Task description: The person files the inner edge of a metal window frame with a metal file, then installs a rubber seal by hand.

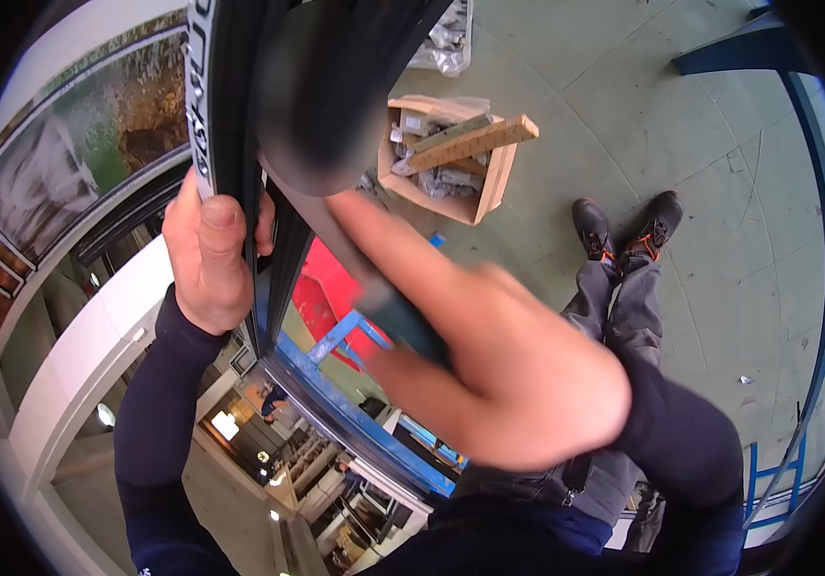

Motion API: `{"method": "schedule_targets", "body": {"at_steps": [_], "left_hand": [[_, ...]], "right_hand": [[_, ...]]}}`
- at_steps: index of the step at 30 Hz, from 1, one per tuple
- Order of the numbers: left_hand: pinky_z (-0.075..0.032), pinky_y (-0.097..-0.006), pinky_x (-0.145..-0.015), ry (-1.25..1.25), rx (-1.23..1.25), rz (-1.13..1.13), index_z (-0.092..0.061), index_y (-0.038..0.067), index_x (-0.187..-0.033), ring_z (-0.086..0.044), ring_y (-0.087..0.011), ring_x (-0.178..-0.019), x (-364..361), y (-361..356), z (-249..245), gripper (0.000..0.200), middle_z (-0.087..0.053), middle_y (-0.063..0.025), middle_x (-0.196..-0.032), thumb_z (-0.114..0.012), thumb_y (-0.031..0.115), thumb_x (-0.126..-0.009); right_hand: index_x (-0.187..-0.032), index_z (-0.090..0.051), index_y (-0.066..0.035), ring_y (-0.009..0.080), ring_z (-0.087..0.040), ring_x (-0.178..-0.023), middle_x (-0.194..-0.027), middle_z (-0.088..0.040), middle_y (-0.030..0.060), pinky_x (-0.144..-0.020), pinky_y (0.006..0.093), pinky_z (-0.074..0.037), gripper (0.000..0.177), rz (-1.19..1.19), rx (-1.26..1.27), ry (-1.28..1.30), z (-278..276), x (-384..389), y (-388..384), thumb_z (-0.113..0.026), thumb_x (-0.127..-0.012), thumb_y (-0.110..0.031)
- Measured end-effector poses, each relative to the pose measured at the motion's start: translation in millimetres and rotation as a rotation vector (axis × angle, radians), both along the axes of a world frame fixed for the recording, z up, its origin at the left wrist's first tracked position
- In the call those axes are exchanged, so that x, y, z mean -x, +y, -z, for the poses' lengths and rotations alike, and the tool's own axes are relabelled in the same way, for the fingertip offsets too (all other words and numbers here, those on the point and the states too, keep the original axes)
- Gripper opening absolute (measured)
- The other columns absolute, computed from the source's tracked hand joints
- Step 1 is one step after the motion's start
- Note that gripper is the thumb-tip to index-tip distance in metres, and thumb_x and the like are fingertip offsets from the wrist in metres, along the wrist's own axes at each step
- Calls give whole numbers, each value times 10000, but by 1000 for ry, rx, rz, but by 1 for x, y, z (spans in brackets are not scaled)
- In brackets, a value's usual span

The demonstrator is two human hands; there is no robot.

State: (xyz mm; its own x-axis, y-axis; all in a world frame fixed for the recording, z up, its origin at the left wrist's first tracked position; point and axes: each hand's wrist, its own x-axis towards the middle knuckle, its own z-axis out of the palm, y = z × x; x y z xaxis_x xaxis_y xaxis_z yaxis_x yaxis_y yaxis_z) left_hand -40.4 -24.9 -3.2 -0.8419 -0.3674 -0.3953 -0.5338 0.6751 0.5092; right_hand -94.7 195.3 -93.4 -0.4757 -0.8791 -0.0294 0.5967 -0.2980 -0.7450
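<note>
- Through the head camera I have the left hand (206,264) at the left of the frame, fingers curled round a black frame profile (239,115), thumb pressed on its near face.
- That profile runs down from the top edge, left of centre; a white strip with dark lettering (200,106) lies along it.
- It looks stiff and long to me, likely smooth enough to slide in a loose grip, so a full wrap suits it.
- Centre frame, the right hand (527,374) is badly blurred; its fingers and thumb close on a dark handle (412,326).
- Above that, a rounded black head (321,106) overlaps the profile; I'd call it a mallet, though the blur leaves me unsure, and I can't tell whether it touches.
- I'd judge it top-heavy, with a firm handle: best held there, clear of the head.
- Upper centre, a cardboard box (497,182) with wooden pieces (475,144) sits on the green floor (566,125).
</note>
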Motion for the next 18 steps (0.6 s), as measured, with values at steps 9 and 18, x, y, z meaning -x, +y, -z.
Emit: {"method": "schedule_targets", "body": {"at_steps": [9,18], "left_hand": [[-371,-241,-534,-10,-8,-4,-535,-52,-1137,-466,-93,-588,-6,-7,2,767,-513,-45,-693,-437,685,-952],[-400,-249,-541,1,-39,73,-563,-49,-1117,-494,-90,-576,1,-9,-4,620,-539,-26,-663,-514,551,-970]], "right_hand": [[-1433,-268,133,474,-645,-748,-784,-619,332,-688,521,-498,665,82,24,173,6,4,-1,-539,-847,-30],[-1545,-176,18,237,-638,-662,-893,-644,166,-636,339,-504,770,-267,-91,-60,-23,4,46,-557,-877,51]]}}
